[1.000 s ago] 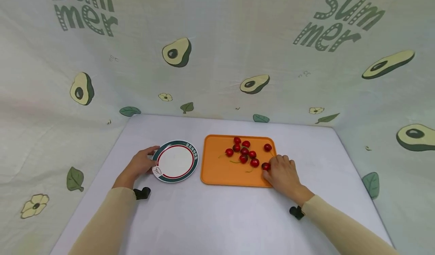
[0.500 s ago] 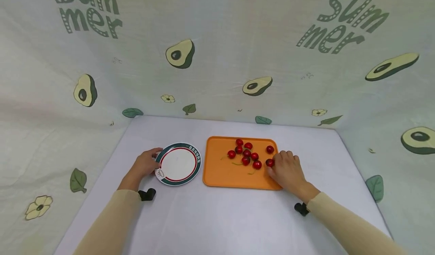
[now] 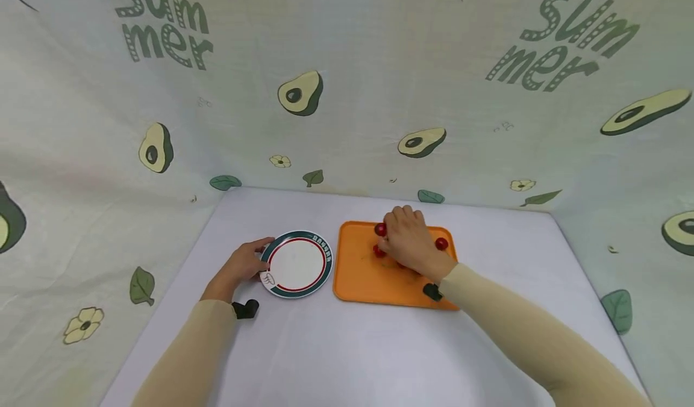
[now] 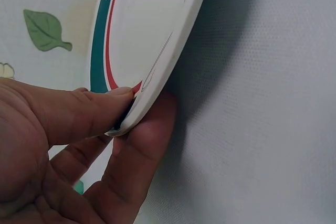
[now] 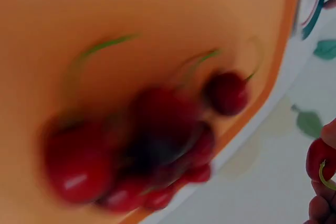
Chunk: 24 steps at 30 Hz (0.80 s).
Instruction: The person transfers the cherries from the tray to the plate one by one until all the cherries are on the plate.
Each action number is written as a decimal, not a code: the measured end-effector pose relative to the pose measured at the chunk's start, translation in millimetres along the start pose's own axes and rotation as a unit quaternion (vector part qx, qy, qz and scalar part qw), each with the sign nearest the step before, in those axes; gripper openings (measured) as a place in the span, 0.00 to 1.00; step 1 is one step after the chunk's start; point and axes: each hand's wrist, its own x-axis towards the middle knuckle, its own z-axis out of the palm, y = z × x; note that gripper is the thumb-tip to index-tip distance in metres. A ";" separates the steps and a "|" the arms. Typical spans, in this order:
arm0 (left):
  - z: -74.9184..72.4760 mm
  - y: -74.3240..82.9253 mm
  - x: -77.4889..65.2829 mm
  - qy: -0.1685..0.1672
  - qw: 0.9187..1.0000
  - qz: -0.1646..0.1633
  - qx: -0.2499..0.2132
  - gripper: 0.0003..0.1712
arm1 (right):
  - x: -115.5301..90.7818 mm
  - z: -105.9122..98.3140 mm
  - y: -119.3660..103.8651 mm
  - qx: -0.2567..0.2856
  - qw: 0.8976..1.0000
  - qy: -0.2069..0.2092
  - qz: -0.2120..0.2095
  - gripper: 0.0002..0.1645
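A white plate (image 3: 298, 265) with a green rim and red ring is pinched at its left edge by my left hand (image 3: 242, 265). In the left wrist view the thumb lies on top of the plate (image 4: 147, 30) and the fingers are underneath. My right hand (image 3: 409, 238) is over the orange tray (image 3: 358, 283). Between its thumb and fingers it pinches a red cherry (image 5: 318, 157) with a green stem. Below this hand lies a cluster of cherries (image 5: 79, 163), mostly hidden from the head view. One single cherry (image 3: 441, 244) sits near the tray's right edge.
Both things are on a white-covered table (image 3: 325, 353), the plate left of the tray with a narrow gap between them. A printed cloth (image 3: 358, 94) with avocados and leaves hangs behind and along the sides. Dark wrist-worn cameras sit on both arms.
My right hand has left the tray's right edge with a cherry and moved left over the cluster. My left hand keeps hold of the plate. The head view has shifted slightly.
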 end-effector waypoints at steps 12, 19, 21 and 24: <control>-4.5 -1.1 1.3 -0.010 1.000 0.002 -0.015 0.43 | 66.2 23.8 -89.5 0.008 0.994 -0.027 -0.102 0.21; -6.5 -0.7 4.2 -0.027 0.999 -0.006 -0.034 0.44 | 79.3 36.0 -113.9 -0.005 0.990 -0.066 -0.124 0.22; -5.2 -1.3 5.3 -0.028 0.999 -0.010 -0.039 0.44 | 82.4 42.4 -119.8 -0.001 0.989 -0.070 -0.131 0.23; -3.3 -1.9 7.3 -0.027 0.999 -0.012 -0.038 0.44 | 85.8 51.1 -128.6 0.003 0.987 -0.077 -0.141 0.25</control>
